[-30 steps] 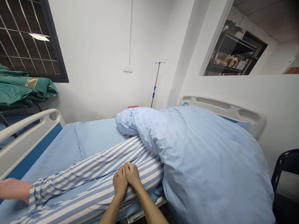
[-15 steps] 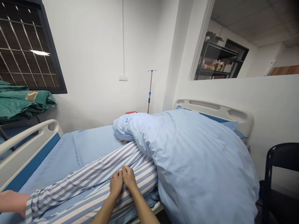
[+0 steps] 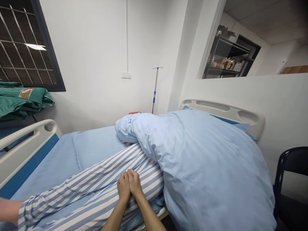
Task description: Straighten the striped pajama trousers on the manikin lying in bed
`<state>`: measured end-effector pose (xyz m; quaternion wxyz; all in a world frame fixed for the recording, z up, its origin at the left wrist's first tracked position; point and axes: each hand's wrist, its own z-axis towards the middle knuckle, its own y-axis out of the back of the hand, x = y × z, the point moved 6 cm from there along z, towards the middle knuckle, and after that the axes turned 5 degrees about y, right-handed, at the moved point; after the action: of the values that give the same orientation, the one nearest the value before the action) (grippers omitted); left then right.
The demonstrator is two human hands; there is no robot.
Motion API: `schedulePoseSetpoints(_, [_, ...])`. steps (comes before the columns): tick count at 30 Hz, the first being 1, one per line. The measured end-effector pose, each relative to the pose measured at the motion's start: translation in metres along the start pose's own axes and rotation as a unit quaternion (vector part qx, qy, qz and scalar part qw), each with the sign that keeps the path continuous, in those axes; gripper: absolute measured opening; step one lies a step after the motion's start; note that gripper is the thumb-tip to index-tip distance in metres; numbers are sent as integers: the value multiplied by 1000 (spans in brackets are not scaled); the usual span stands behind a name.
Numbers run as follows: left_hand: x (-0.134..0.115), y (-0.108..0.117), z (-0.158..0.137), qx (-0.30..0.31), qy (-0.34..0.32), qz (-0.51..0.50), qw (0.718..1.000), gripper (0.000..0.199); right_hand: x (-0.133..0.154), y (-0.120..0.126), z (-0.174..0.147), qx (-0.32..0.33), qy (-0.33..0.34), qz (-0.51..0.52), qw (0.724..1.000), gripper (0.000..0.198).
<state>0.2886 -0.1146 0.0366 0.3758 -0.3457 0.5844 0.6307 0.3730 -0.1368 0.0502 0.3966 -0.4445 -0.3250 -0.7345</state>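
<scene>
My left hand (image 3: pixel 123 187) and my right hand (image 3: pixel 134 182) are side by side, touching, each curled into a fist with the back upward. They rest over the near thigh of the blue-and-white striped trousers (image 3: pixel 101 208) on a figure lying on the bed. I see nothing sticking out of either fist; the palms are hidden. A bare foot (image 3: pixel 9 210) shows at the lower left, past the trouser cuff. A bulky light-blue quilt (image 3: pixel 204 166) covers the upper body, and a few fingertips (image 3: pixel 126 142) peek out beneath its left end.
Light-blue sheeting (image 3: pixel 93 144) covers the bed, between a footboard (image 3: pixel 31 134) at left and a headboard (image 3: pixel 250 118) at right. An IV pole (image 3: pixel 156 86) stands behind. Green cloth (image 3: pixel 21 101) is piled at left; a black chair (image 3: pixel 292 163) stands at right.
My two fists have drawn closer together along their sides and shifted slightly right on the striped thigh. The view has tilted a little, while the quilt and legs look unmoved.
</scene>
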Motion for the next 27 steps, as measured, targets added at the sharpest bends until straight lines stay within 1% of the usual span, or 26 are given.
schedulePoseSetpoints(3, [0,1,-1,-12,-11,23,1000,30,3,-1,-1,1,7,-3,1000,33])
schedulePoseSetpoints(8, [-3,0,-2,-5,-22,49,999,27,5,0,0,-6,11,-11,1000,35])
schedulePoseSetpoints(13, [-1,0,0,-2,-21,88,996,29,4,1,2,13,6,-68,998,39])
schedulePoseSetpoints(15, [0,0,0,3,-15,91,996,30,11,3,4,32,13,-120,992,40])
schedulePoseSetpoints(18, [-2,0,-2,19,-11,78,997,32,31,6,12,71,56,-198,976,39])
schedulePoseSetpoints(21, [-4,1,-5,29,-8,68,997,36,46,9,22,90,86,-215,969,40])
schedulePoseSetpoints(23, [-6,1,-6,22,-11,73,997,37,44,12,25,84,82,-208,971,41])
schedulePoseSetpoints(27, [-8,-1,-7,15,-20,90,996,34,20,19,15,57,71,-216,972,40])
